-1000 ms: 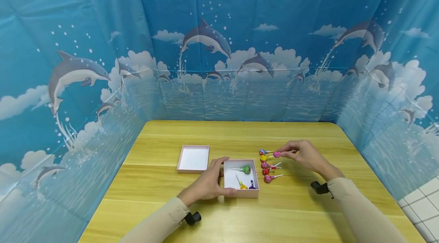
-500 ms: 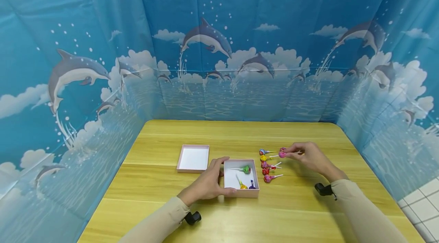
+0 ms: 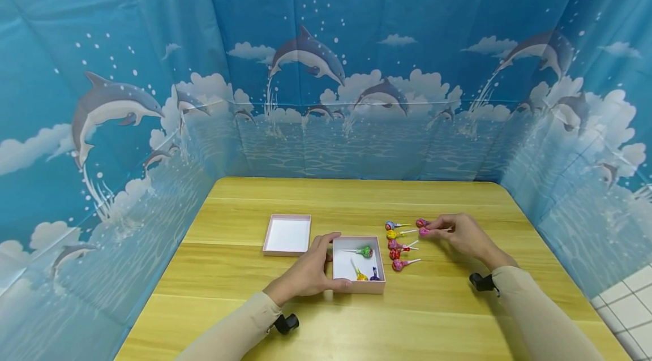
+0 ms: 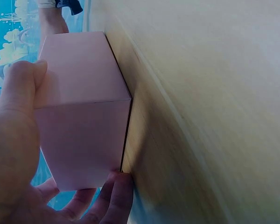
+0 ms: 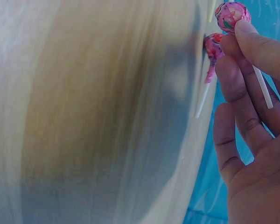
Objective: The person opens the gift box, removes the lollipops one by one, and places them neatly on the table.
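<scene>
My left hand [image 3: 308, 273] holds the near-left side of an open pink box [image 3: 364, 288], thumb on the front wall and fingers around the left side. In the left wrist view the box [image 4: 84, 74] stands on the table. A green lollipop [image 3: 365, 252], a yellow lollipop [image 3: 361, 276] and a purple lollipop [image 3: 374, 276] lie inside it. To the right, my right hand [image 3: 460, 233] pinches a pink lollipop [image 5: 231, 17] between thumb and fingers just below its head. Another pink lollipop [image 5: 214, 45] lies on the table close behind the fingertips.
Several lollipops form a column right of the box, among them a blue one [image 3: 389, 226], a yellow one [image 3: 391, 234] and a pink one [image 3: 397, 265]. The white-lined lid [image 3: 287, 235] lies left of the box. A dolphin-print curtain [image 3: 326, 140] borders the wooden table [image 3: 244, 316].
My right hand has shifted right and slightly down with the pink lollipop, away from the column. Another lollipop behind the fingertips has come into sight. The left hand and box stay put.
</scene>
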### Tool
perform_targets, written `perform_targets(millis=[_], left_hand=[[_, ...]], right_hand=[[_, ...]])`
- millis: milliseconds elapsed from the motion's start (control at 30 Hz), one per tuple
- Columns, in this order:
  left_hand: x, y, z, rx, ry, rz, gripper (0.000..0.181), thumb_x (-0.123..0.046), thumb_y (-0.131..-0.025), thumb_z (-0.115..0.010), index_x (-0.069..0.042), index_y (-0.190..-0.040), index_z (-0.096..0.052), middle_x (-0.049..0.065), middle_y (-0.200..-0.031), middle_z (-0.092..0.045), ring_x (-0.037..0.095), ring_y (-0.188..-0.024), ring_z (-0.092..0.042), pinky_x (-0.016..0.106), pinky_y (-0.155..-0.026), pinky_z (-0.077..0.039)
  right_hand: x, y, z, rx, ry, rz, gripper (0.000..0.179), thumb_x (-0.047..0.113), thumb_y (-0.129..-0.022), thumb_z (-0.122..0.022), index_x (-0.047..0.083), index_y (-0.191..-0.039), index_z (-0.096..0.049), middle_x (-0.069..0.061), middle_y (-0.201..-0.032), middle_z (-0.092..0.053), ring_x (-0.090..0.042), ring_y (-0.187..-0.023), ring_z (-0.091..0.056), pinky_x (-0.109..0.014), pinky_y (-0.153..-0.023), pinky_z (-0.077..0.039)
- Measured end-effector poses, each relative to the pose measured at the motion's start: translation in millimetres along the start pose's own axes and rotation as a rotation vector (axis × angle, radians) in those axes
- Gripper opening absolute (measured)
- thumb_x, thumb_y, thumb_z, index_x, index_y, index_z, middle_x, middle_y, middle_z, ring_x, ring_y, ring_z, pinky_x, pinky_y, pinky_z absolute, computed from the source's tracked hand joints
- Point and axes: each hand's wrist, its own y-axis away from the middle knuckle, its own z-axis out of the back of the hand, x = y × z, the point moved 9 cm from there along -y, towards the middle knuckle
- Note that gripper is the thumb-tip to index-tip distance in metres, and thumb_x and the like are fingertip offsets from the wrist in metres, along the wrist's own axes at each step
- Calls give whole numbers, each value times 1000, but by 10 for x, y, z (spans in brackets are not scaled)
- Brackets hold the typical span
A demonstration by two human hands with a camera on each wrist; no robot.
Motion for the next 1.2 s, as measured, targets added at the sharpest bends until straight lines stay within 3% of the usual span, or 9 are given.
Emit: perform_targets(millis=[367,633,767,900,1100,1200], left_hand=[[15,-21,-2,3,-1,2,120,-56,-95,-97,-18,-185,-27,16,-167,-51,24,-136,-68,50,-115,-61],[-18,-7,15,-6,1,-6,119,-54,-95,-98,-17,-184,-28,16,-161,-54,22,-133,-68,48,-115,-61],[-7,-12,8,-2,-2,4,119,-54,-95,-97,-19,-184,-27,14,-161,-54,21,-132,-68,47,-115,-61],[2,-19,5,0,-3,14,119,-56,-95,-97,-21,-185,-27,13,-161,-54,20,-133,-67,47,-116,-60],[-18,-8,10,-2,1,1,119,-54,-95,-98,-18,-184,-27,15,-160,-55,22,-134,-68,49,-116,-61],[-18,-3,8,-4,9,0,119,-53,-95,-98,-17,-184,-28,16,-160,-55,23,-135,-69,50,-116,-60]], right_hand=[[-91,-38,-47,0,1,-12,5,24,-108,-87,22,-108,-92,-9,-120,-89,-24,-102,-84,-29,-84,-66],[-135,-57,-75,5,23,-44,7,24,-110,-85,24,-110,-91,-13,-124,-88,-29,-106,-85,-50,-93,-71],[-144,-59,-84,15,6,-52,9,21,-112,-82,21,-112,-91,-16,-128,-87,-33,-109,-85,-53,-95,-71],[-140,-57,-84,10,10,-49,9,19,-112,-82,19,-114,-91,-17,-128,-86,-30,-107,-84,-52,-94,-71],[-150,-52,-86,1,21,-49,8,18,-111,-83,18,-113,-90,-16,-126,-87,-23,-102,-81,-38,-88,-67],[-158,-53,-93,-4,26,-44,7,17,-110,-84,18,-112,-90,-16,-125,-86,-25,-104,-82,-41,-89,-68]])
